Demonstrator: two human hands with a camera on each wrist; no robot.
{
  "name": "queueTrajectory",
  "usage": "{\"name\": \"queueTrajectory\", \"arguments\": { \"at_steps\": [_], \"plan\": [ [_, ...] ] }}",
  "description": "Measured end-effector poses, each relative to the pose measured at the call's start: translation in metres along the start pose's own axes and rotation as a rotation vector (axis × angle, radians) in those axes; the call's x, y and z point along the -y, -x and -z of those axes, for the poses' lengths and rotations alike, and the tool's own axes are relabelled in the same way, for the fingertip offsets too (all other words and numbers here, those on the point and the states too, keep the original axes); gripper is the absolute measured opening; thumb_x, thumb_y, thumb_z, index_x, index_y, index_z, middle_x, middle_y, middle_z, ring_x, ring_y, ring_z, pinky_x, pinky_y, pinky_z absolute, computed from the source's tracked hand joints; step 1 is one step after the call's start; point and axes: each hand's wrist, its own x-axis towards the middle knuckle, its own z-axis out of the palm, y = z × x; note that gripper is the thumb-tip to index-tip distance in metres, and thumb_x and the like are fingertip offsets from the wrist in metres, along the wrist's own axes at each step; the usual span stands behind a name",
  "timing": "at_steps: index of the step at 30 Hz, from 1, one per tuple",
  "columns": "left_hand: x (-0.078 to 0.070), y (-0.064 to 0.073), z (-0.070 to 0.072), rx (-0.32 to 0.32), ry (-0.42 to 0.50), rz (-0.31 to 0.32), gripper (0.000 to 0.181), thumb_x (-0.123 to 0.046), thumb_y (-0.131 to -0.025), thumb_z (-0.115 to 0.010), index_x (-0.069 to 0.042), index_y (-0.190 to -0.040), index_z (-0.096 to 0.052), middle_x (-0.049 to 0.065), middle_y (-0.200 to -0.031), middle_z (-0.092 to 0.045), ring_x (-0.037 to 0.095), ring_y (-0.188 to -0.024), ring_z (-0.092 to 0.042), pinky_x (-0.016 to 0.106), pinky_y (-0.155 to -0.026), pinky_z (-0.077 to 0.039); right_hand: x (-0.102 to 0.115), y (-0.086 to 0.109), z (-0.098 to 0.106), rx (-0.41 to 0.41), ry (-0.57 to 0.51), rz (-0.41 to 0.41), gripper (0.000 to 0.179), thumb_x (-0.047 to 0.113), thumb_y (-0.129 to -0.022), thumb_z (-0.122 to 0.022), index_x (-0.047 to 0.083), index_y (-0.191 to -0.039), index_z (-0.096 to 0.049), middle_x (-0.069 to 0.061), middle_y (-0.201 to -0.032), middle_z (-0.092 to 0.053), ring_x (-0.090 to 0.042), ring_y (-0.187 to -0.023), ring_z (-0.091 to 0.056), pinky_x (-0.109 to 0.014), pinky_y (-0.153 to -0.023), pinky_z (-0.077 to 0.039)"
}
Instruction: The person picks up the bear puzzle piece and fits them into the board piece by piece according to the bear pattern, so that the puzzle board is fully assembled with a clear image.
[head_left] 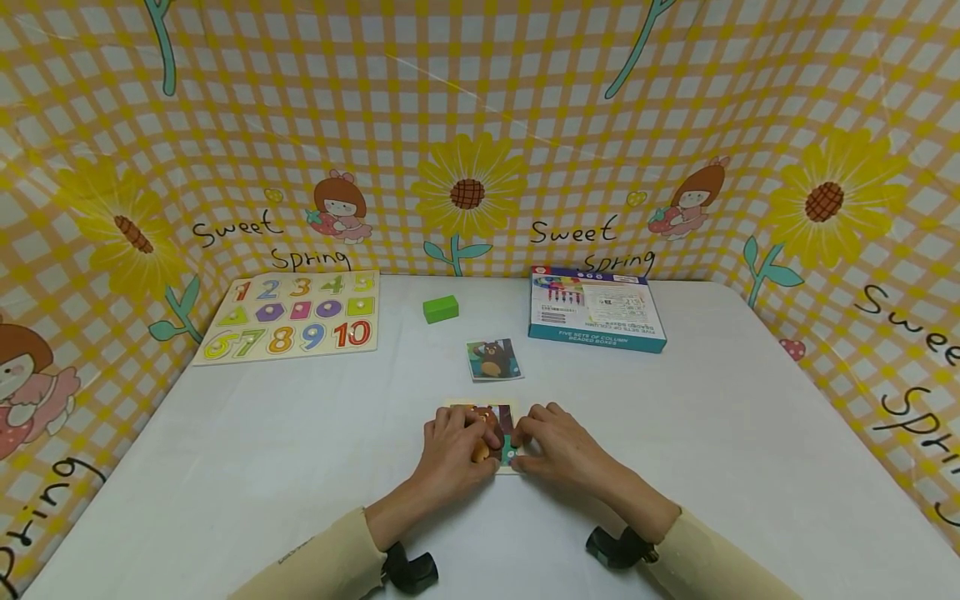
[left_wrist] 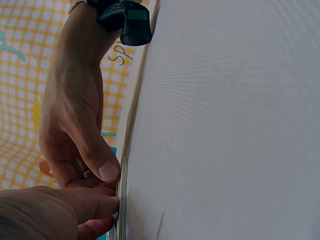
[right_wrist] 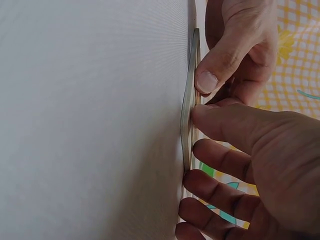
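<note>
In the head view a small bear puzzle [head_left: 506, 417] lies on the white table in front of me, a brown bear on a pale-bordered board. My left hand [head_left: 455, 446] covers its left part, fingers bent over the picture and thumb at the near edge. At the right side, my right hand [head_left: 558, 446] holds the border between thumb and bent fingers. Both thumbs come close together along the board's thin edge [right_wrist: 188, 110] in the right wrist view. Much of the picture is hidden under the hands. Just beyond sits a second bear picture [head_left: 495, 360].
A number-and-shape board [head_left: 296, 315] lies at the back left. Near the back middle stands a green block [head_left: 440, 309], with a flat bead-set box [head_left: 596, 308] to its right. Checked cloth [head_left: 465, 108] walls in the table's back and sides.
</note>
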Motion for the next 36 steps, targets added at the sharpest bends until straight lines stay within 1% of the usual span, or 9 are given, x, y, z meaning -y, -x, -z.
{"name": "queueTrajectory", "arguments": {
  "at_steps": [11,23,36],
  "plan": [
    [-0.0005,0.0002,-0.0005,0.0,0.002,-0.001,0.01,-0.021,-0.076,-0.071,-0.021,-0.084,-0.066,0.005,-0.11,-0.052,0.023,-0.102,-0.039,0.048,-0.09,-0.029,-0.0009,0.0006,-0.0003,-0.017,0.011,0.016,0.02,0.026,-0.071,-0.08,0.018,-0.083,-0.066,0.004,-0.083,-0.055,-0.011,-0.08,-0.04,-0.026,-0.07,-0.034],
    [-0.0016,-0.0001,-0.0001,-0.002,0.003,0.005,0.01,-0.02,-0.075,-0.07,-0.02,-0.084,-0.066,0.005,-0.109,-0.052,0.023,-0.102,-0.039,0.048,-0.09,-0.029,-0.0001,0.0001,-0.0002,-0.003,0.001,0.0,0.02,0.025,-0.072,-0.08,0.018,-0.083,-0.065,0.004,-0.084,-0.054,-0.011,-0.081,-0.04,-0.026,-0.07,-0.034],
    [-0.0011,0.0,-0.0002,-0.013,0.029,0.003,0.011,-0.018,-0.075,-0.07,-0.019,-0.085,-0.066,0.004,-0.106,-0.052,0.022,-0.1,-0.039,0.045,-0.088,-0.029,0.0015,-0.0007,0.0007,0.014,-0.021,-0.024,0.02,0.025,-0.071,-0.08,0.018,-0.083,-0.065,0.003,-0.085,-0.054,-0.012,-0.081,-0.04,-0.027,-0.071,-0.033]
  ]
}}
